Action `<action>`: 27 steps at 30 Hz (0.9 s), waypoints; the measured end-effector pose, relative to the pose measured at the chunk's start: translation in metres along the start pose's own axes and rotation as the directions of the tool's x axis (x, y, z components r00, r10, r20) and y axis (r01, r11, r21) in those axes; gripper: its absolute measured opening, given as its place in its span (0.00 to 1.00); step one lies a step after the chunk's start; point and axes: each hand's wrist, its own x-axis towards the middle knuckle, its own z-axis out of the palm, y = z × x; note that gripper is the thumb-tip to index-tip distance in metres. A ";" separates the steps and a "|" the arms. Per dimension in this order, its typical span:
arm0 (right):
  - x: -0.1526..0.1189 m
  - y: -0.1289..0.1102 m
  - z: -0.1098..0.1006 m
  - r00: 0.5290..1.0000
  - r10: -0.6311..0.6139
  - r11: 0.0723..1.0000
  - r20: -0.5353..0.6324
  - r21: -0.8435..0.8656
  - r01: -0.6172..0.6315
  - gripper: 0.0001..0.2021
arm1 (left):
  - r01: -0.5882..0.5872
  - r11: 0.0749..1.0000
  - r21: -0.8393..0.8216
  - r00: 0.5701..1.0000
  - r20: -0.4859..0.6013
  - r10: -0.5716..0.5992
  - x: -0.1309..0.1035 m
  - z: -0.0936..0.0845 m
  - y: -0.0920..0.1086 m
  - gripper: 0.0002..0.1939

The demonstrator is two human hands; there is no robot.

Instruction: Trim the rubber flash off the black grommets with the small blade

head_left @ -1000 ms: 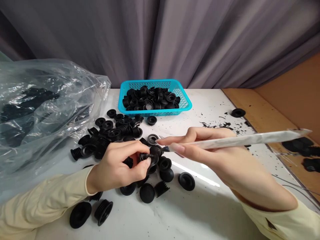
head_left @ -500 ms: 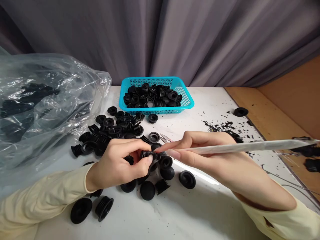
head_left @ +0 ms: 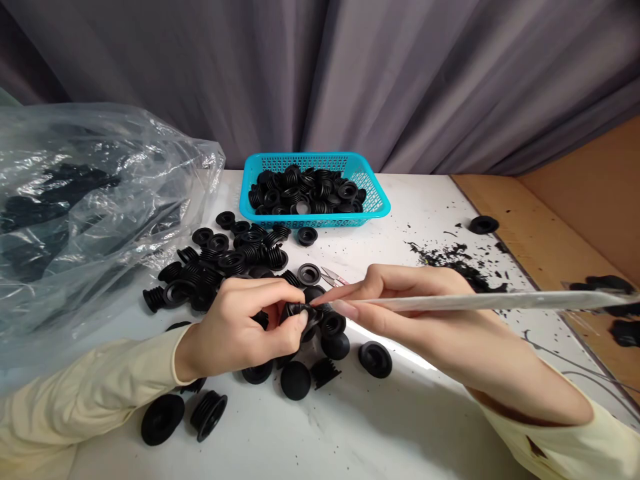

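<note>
At the left edge of the worktop (head_left: 350,433) slumps a clear plastic bag (head_left: 90,200) with more black parts dimly visible inside. Right of it, a loose pile of rubber bellows (head_left: 225,260) spreads toward the middle.

The left hand (head_left: 245,330) has its fingers (head_left: 280,293) curled and pressed on one small rubber bellows piece (head_left: 300,312), held just above the worktop's centre, over a few scattered caps. The piece looks light, soft and pliable; its ribbed wall would likely buckle under a hard squeeze, so the thicker flanged rim seems the surest place to hold. Matte rubber should not slip much.

The right hand (head_left: 450,327) pinches a long thin pale tool (head_left: 475,301) like a pen, its tip touching the held piece; the shaft runs off toward the right edge.

Behind, near the far edge, a turquoise basket (head_left: 375,200) is full of the same parts. Small snips (head_left: 331,275) lie just beyond the hands. Black trimmings (head_left: 450,257) litter the glossy white surface to the right, beside a wooden board (head_left: 525,227). Grey curtains (head_left: 350,73) close off the back.
</note>
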 end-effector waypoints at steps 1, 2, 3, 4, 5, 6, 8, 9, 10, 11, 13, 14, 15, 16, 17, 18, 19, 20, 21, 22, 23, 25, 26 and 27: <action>-0.001 0.000 0.001 1.000 -0.016 0.999 -0.001 -0.031 0.016 0.15 | -0.003 1.000 0.004 1.000 0.002 0.003 0.000 0.000 0.000 0.05; -0.002 -0.001 0.002 0.999 -0.036 0.997 -0.006 -0.070 0.036 0.15 | -0.008 1.000 0.008 1.000 0.005 0.008 -0.001 0.001 0.000 0.05; -0.003 -0.001 0.003 0.998 -0.060 0.992 -0.014 -0.116 0.058 0.15 | -0.016 1.000 0.014 1.000 0.006 0.016 -0.001 0.001 -0.001 0.05; -0.004 -0.001 0.005 0.996 -0.085 0.983 -0.025 -0.166 0.080 0.14 | -0.026 0.999 0.023 1.000 0.006 0.026 -0.001 0.002 -0.001 0.05; -0.005 -0.001 0.007 0.992 -0.118 0.970 -0.035 -0.216 0.108 0.13 | -0.036 0.999 0.032 0.999 0.006 0.036 -0.002 0.002 -0.002 0.05; -0.006 -0.001 0.010 0.988 -0.150 0.957 -0.045 -0.259 0.133 0.11 | -0.045 0.998 0.040 0.999 0.004 0.045 -0.002 0.003 -0.002 0.05; -0.009 0.000 0.014 0.978 -0.197 0.932 -0.063 -0.321 0.167 0.06 | -0.050 0.997 0.054 0.999 -0.002 0.050 -0.002 0.004 -0.003 0.05; -0.010 0.001 0.016 0.974 -0.213 0.923 -0.072 -0.342 0.176 0.05 | -0.048 0.997 0.058 0.999 -0.005 0.049 -0.002 0.004 -0.003 0.05; -0.011 0.002 0.017 0.972 -0.221 0.917 -0.083 -0.356 0.179 0.05 | -0.042 0.997 0.059 0.999 -0.008 0.042 -0.002 0.004 -0.003 0.05; -0.012 0.004 0.018 0.971 -0.223 0.914 -0.091 -0.365 0.176 0.05 | -0.034 0.998 0.058 0.999 -0.013 0.034 -0.001 0.004 -0.003 0.05; -0.013 0.006 0.020 0.969 -0.225 0.911 -0.105 -0.375 0.171 0.05 | -0.020 0.998 0.052 1.000 -0.020 0.021 -0.001 0.004 -0.003 0.05; -0.013 0.007 0.020 0.969 -0.225 0.911 -0.107 -0.377 0.169 0.05 | -0.012 0.999 0.050 1.000 -0.021 0.013 0.000 0.004 -0.003 0.05; -0.013 0.008 0.021 0.968 -0.225 0.910 -0.108 -0.378 0.170 0.05 | -0.005 0.999 0.047 1.000 -0.021 0.006 0.000 0.004 -0.003 0.05; -0.013 0.008 0.021 0.968 -0.224 0.910 -0.109 -0.378 0.168 0.05 | 0.000 0.999 0.046 1.000 -0.020 0.001 0.000 0.005 -0.003 0.05; -0.013 0.008 0.022 0.968 -0.226 0.909 -0.109 -0.381 0.170 0.05 | 0.002 0.999 0.045 1.000 -0.021 -0.001 0.000 0.005 -0.004 0.05; -0.012 0.008 0.023 0.967 -0.232 0.906 -0.108 -0.385 0.175 0.05 | 0.006 0.999 0.044 1.000 -0.021 -0.005 0.000 0.005 -0.004 0.05; -0.012 0.008 0.024 0.965 -0.237 0.904 -0.110 -0.390 0.177 0.05 | 0.008 0.999 0.043 1.000 -0.022 -0.007 0.000 0.006 -0.004 0.05; -0.011 0.008 0.025 0.962 -0.246 0.900 -0.116 -0.396 0.183 0.05 | 0.009 0.999 0.042 1.000 -0.025 -0.008 0.000 0.006 -0.005 0.05; -0.011 0.009 0.026 0.956 -0.266 0.893 -0.124 -0.405 0.196 0.05 | 0.010 0.999 0.042 1.000 -0.026 -0.009 0.000 0.006 -0.005 0.05; -0.010 0.009 0.027 0.949 -0.288 0.885 -0.131 -0.415 0.212 0.05 | 0.014 0.999 0.043 1.000 -0.029 -0.013 0.000 0.007 -0.005 0.05; -0.009 0.011 0.029 0.942 -0.307 0.876 -0.136 -0.426 0.224 0.05 | 0.018 0.999 0.042 0.999 -0.029 -0.017 0.000 0.007 -0.005 0.04; -0.006 0.014 0.030 0.934 -0.327 0.862 -0.145 -0.450 0.232 0.05 | 0.018 0.999 0.038 1.000 -0.019 -0.017 0.000 0.007 -0.004 0.04; -0.004 0.016 0.029 0.936 -0.323 0.862 -0.141 -0.453 0.229 0.06 | 0.015 0.999 0.036 1.000 -0.011 -0.015 -0.001 0.007 -0.003 0.04; -0.003 0.017 0.029 0.943 -0.302 0.871 -0.136 -0.442 0.215 0.06 | 0.011 0.999 0.035 1.000 -0.005 -0.011 -0.001 0.007 -0.001 0.04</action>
